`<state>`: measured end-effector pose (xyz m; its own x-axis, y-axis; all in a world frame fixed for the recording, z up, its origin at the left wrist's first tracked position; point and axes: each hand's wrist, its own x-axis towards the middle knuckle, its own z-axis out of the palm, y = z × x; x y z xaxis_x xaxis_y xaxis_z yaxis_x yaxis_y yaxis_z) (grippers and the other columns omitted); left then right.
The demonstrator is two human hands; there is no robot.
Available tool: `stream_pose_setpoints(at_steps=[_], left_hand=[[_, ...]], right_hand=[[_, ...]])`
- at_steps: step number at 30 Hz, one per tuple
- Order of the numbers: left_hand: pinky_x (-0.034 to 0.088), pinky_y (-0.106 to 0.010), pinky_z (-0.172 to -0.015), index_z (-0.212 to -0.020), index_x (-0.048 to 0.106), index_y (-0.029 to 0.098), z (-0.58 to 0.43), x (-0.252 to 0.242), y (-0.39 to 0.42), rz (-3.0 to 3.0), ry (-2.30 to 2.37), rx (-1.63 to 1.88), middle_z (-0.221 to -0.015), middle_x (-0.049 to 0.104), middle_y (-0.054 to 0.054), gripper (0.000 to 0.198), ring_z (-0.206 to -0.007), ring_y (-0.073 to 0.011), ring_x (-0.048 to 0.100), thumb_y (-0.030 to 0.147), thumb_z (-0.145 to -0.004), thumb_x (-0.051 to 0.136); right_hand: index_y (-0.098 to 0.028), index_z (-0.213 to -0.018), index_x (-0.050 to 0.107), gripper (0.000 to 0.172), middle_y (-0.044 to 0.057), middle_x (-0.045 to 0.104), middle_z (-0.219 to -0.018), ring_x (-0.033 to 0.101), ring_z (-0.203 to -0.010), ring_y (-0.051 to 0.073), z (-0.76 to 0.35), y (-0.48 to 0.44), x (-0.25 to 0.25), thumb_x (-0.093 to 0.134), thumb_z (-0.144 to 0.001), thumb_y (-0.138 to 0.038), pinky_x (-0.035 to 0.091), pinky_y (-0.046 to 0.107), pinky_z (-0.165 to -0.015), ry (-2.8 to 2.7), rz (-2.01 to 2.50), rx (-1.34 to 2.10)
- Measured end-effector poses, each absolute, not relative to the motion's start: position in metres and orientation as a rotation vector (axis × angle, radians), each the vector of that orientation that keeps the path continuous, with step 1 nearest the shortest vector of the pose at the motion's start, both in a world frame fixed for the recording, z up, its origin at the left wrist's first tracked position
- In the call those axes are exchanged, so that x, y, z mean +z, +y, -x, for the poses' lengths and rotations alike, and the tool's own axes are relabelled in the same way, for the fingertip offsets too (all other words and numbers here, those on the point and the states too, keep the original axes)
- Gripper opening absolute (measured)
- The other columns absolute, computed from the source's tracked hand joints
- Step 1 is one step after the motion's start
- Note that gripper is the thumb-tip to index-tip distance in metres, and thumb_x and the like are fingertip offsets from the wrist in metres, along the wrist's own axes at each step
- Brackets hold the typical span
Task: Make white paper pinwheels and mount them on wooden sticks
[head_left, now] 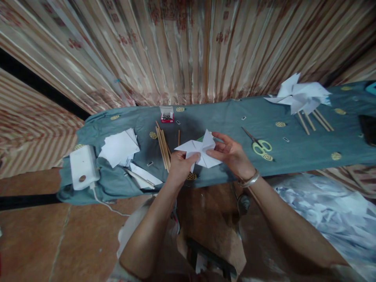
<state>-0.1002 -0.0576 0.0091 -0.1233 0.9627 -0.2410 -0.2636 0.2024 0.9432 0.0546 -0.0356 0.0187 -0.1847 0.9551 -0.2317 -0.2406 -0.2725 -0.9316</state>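
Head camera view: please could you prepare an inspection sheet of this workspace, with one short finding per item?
Surface: blue-green cloth, yellow motifs.
Job's things: cut white paper in hand; paper stack, wooden sticks, open red box, scissors, pinwheels at right.
Clutter: white device at left; dark object at right edge, unclear.
Hands: left hand and right hand both grip the paper.
Cables: white cable from the device.
Surroundings: striped curtain behind; tiled floor.

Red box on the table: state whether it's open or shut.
Open: the red box has its lid raised, and small metallic pieces show inside.
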Motion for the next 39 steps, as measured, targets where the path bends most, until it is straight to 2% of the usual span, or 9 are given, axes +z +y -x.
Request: stream_pose_setpoints(at_steps=[5,9,15,17,23,33,39], left_hand=[[0.044,-0.023,-0.059,-0.066,0.073,0.015,0.100,0.011,-0.060,-0.765,1.206,1.235,-0.063,0.069,0.001,0.012,-0.056,-0.0117,0.058,0.021,-0.055,0.075],[0.046,-0.024,-0.061,-0.066,0.073,0.015,0.101,0.014,-0.061,-0.777,1.211,1.222,-0.064,0.070,0.000,0.013,-0.057,-0.0128,0.060,0.021,-0.055,0.075],[0.047,-0.025,-0.060,-0.065,0.072,0.014,0.121,0.012,-0.050,-0.686,1.323,1.408,-0.065,0.070,0.000,0.019,-0.059,-0.0135,0.060,0.024,-0.051,0.079],[0.046,-0.024,-0.060,-0.064,0.071,0.014,0.133,0.013,-0.045,-0.596,1.346,1.532,-0.063,0.069,0.001,0.021,-0.057,-0.0124,0.060,0.025,-0.049,0.080],[0.052,-0.027,-0.073,-0.064,0.068,0.014,0.164,0.024,-0.035,-0.442,1.230,1.811,-0.065,0.070,-0.001,0.022,-0.068,-0.0151,0.067,0.017,-0.046,0.080],[0.053,-0.032,-0.085,-0.069,0.066,0.013,0.186,0.037,-0.038,-0.366,1.198,1.926,-0.070,0.072,-0.002,0.015,-0.075,-0.0167,0.070,0.011,-0.056,0.073],[0.054,-0.027,-0.079,-0.070,0.066,0.013,0.192,0.042,-0.037,-0.313,1.153,1.983,-0.066,0.070,-0.001,0.012,-0.070,-0.0147,0.069,0.006,-0.060,0.069]], right_hand=[[-0.023,-0.109,0.055,0.065,-0.005,0.069,-0.071,0.065,-0.064,0.015,-0.050,-0.037,0.023,0.086,-0.052,-0.024,0.053,0.029,-0.063,-0.949,1.116,1.676],[-0.023,-0.105,0.056,0.060,-0.005,0.070,-0.073,0.064,-0.062,0.014,-0.047,-0.038,0.023,0.086,-0.053,-0.026,0.052,0.028,-0.060,-0.953,1.108,1.677],[-0.023,-0.100,0.062,0.046,0.000,0.073,-0.086,0.067,-0.084,0.016,-0.058,-0.029,0.020,0.083,-0.061,-0.035,0.053,0.030,-0.081,-1.035,1.065,1.447],[-0.022,-0.097,0.065,0.042,0.001,0.074,-0.086,0.068,-0.085,0.016,-0.066,-0.023,0.016,0.082,-0.062,-0.039,0.052,0.030,-0.083,-1.032,1.073,1.337],[-0.020,-0.091,0.070,0.037,0.004,0.075,-0.083,0.068,-0.072,0.014,-0.084,-0.014,0.008,0.080,-0.064,-0.044,0.054,0.028,-0.072,-1.039,1.159,1.223],[-0.019,-0.084,0.070,0.029,0.004,0.075,-0.082,0.069,-0.075,0.016,-0.062,-0.011,0.000,0.076,-0.067,-0.042,0.054,0.031,-0.077,-1.178,1.140,1.265],[-0.018,-0.089,0.071,0.017,0.005,0.075,-0.082,0.069,-0.072,0.018,-0.022,0.019,0.013,0.060,-0.080,-0.028,0.052,0.029,-0.066,-1.726,1.167,1.068]])
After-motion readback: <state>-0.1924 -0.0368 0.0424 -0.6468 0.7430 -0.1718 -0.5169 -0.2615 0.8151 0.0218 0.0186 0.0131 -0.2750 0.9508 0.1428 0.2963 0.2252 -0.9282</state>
